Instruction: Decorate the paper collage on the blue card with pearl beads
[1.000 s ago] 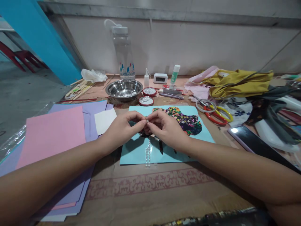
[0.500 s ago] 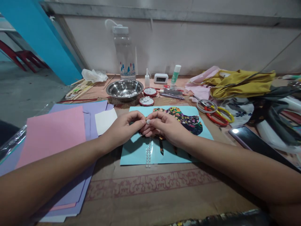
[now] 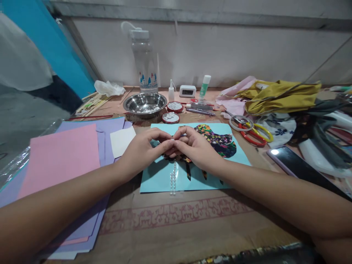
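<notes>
My left hand [image 3: 150,145] and my right hand [image 3: 194,146] meet over a light blue sheet [image 3: 159,181], each closed in a pinch. At their touching fingertips a small white piece [image 3: 172,139] barely shows; its kind cannot be made out. Below the fingers, a short clear strip of pearl beads [image 3: 172,183] lies near the sheet's front edge. A dark, colourful floral cut-out [image 3: 217,141] is on the sheet, partly hidden by my right hand. Narrow dark pieces [image 3: 188,172] extend beneath it.
Behind stand a steel bowl [image 3: 145,113], red-rimmed lids of white bits [image 3: 171,117], a glue stick [image 3: 205,86] and a bottle [image 3: 144,58]. Coloured paper [image 3: 63,157] lies left. Scissors [image 3: 255,135] and a phone [image 3: 297,165] lie right. Someone's clothing [image 3: 22,58] shows far left.
The fingertips have drawn closer together, and the white piece between them is now mostly covered. A person has come into view at far left.
</notes>
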{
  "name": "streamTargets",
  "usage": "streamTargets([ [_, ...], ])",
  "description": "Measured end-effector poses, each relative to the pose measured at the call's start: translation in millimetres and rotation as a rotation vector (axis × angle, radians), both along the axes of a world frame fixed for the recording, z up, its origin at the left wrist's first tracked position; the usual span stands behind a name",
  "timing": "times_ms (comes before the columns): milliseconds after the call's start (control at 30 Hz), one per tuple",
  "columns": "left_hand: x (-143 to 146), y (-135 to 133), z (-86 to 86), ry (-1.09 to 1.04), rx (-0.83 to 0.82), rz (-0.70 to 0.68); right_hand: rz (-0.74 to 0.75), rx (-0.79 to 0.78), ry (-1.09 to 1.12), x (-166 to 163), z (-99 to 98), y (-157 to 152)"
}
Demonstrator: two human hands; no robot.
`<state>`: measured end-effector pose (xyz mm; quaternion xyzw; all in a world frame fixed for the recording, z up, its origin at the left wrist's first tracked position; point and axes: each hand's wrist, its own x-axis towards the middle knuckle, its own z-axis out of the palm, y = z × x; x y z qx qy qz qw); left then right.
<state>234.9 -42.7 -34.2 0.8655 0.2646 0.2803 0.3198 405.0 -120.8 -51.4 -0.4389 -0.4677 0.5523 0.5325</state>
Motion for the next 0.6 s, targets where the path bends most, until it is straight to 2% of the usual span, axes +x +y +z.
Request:
streamTargets([
  [167, -0.6, 0.2, -0.5, 0.0, 0.019, -0.031, 0.07, 0.043, 0.047, 0.8, -3.7, -1.2],
  [333, -0.2, 1.5, -3.2, -0.01, 0.034, -0.077, 0.044, 0.003, 0.046, 2.0, -4.4, 0.4],
  [600, -0.3, 1.2, -3.7, 0.021, 0.095, -0.065, 0.077, -0.01, 0.079, 1.6, -5.8, 1.8],
])
